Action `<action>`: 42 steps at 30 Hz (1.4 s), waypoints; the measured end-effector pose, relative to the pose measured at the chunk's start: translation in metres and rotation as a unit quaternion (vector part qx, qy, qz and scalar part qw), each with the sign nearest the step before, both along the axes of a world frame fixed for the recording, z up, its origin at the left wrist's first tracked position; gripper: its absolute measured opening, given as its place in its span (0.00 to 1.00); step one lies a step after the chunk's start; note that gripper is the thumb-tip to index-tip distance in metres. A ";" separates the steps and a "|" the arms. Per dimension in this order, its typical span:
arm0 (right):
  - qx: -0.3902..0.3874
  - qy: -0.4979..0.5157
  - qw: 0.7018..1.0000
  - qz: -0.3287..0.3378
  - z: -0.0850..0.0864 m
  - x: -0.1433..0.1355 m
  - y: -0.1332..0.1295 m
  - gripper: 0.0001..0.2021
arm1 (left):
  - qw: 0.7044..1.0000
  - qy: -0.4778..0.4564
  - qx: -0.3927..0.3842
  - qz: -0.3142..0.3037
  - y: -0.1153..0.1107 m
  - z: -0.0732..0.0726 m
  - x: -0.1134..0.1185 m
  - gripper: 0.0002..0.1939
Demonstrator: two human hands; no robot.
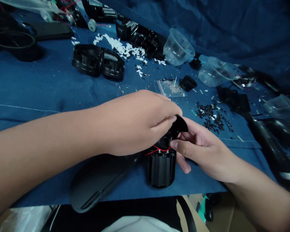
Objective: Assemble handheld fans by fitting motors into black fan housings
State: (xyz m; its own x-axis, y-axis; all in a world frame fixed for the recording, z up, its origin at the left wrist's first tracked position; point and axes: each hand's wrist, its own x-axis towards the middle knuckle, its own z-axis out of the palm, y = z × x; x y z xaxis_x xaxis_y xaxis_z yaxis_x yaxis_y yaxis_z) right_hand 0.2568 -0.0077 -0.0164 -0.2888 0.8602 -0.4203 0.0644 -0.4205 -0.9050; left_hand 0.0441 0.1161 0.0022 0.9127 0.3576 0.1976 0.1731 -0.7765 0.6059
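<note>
A black plastic housing [161,170] with a ribbed lower section lies near the front edge of the cloth. A thin red wire [157,149] runs across its middle. My left hand [145,122] reaches over its upper end, fingers closed at a curved black end piece [181,124]; the back of the hand hides most of the fingertips. From the right, my right hand [198,146] grips the housing's side, thumb on the inner face near the wire. Under my left forearm is a larger smooth black shell [96,183], partly covered.
Two joined black casings [99,62] lie beyond my hands, near scattered white pieces [125,48]. A small clear bag [171,88] holds tiny parts. Clear cups [178,48] stand at the back. Small black pieces [214,117] lie spread at right, before more black parts.
</note>
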 end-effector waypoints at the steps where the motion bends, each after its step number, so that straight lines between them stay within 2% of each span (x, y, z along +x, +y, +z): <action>1: -0.004 0.008 1.000 -0.007 -0.001 0.001 0.000 0.40 | 1.000 -0.011 -0.003 0.000 0.001 0.000 0.000 0.18; 6: -0.038 0.135 0.989 -0.040 -0.005 0.008 0.003 0.40 | 0.995 -0.079 -0.055 -0.019 0.005 -0.001 -0.004 0.17; 10: -0.043 0.213 0.976 -0.015 -0.006 0.011 0.010 0.40 | 0.990 -0.096 -0.094 -0.034 0.009 -0.002 -0.005 0.15; 15: -0.048 0.243 0.968 0.025 -0.005 0.010 0.012 0.42 | 0.988 -0.118 -0.093 -0.037 0.008 -0.004 -0.005 0.15; 19: -0.047 0.242 0.969 0.022 -0.008 0.011 0.010 0.41 | 0.988 -0.128 -0.087 -0.025 0.006 -0.005 -0.004 0.14; 21: -0.040 0.244 0.969 0.019 -0.010 0.011 0.010 0.39 | 0.987 -0.121 -0.109 -0.013 0.008 -0.004 -0.004 0.14; 23: -0.028 0.242 0.970 0.013 -0.011 0.012 0.011 0.37 | 0.979 -0.093 -0.180 0.009 0.013 -0.003 -0.007 0.13; 25: -0.021 0.226 0.974 0.005 -0.011 0.011 0.011 0.35 | 0.964 -0.051 -0.261 0.033 0.022 0.002 -0.013 0.17; 27: -0.015 0.213 0.977 -0.002 -0.011 0.010 0.010 0.34 | 0.957 0.019 -0.286 0.043 0.032 0.011 -0.023 0.23; 30: -0.008 0.207 0.978 -0.015 -0.009 0.007 0.008 0.36 | 0.956 0.163 -0.243 0.023 0.040 0.028 -0.039 0.29; 34: -0.006 0.190 0.981 -0.030 -0.008 0.006 0.007 0.36 | 0.938 0.288 -0.190 0.030 0.033 0.043 -0.048 0.39; 36: -0.002 0.180 0.983 -0.033 -0.008 0.006 0.008 0.36 | 0.930 0.326 -0.162 0.053 0.026 0.045 -0.048 0.36; 38: 0.005 0.174 0.984 -0.036 -0.008 0.006 0.009 0.36 | 0.926 0.342 -0.144 0.067 0.022 0.045 -0.048 0.30; 42: 0.012 0.166 0.984 -0.060 -0.006 0.003 0.010 0.35 | 0.936 0.324 -0.128 0.056 0.025 0.048 -0.052 0.22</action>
